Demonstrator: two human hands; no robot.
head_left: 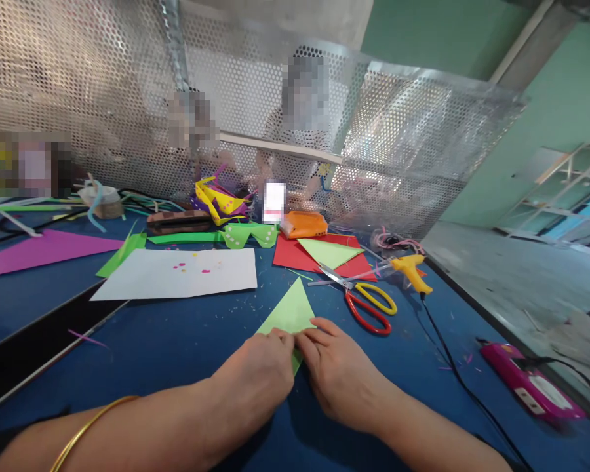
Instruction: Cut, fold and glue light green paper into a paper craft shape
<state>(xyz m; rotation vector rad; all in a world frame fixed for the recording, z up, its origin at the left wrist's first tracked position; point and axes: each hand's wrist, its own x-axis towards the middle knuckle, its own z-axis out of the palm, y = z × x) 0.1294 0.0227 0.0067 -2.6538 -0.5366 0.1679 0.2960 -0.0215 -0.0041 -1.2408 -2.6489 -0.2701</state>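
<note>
A light green paper triangle [291, 309] lies on the blue table [177, 341], its tip pointing away from me. My left hand [258, 375] and my right hand [339, 373] meet over its near edge, fingers curled and pinching the paper. A thin gold bangle [91, 426] circles my left forearm. The near part of the paper is hidden under my hands.
Red and yellow scissors [366, 303] and a yellow glue gun [413, 270] lie to the right, its black cord [452, 360] running toward me. A white sheet [177, 274], red paper [319, 257], a pink device [531, 383] and paper scraps surround. People sit behind a perforated metal screen [398, 144].
</note>
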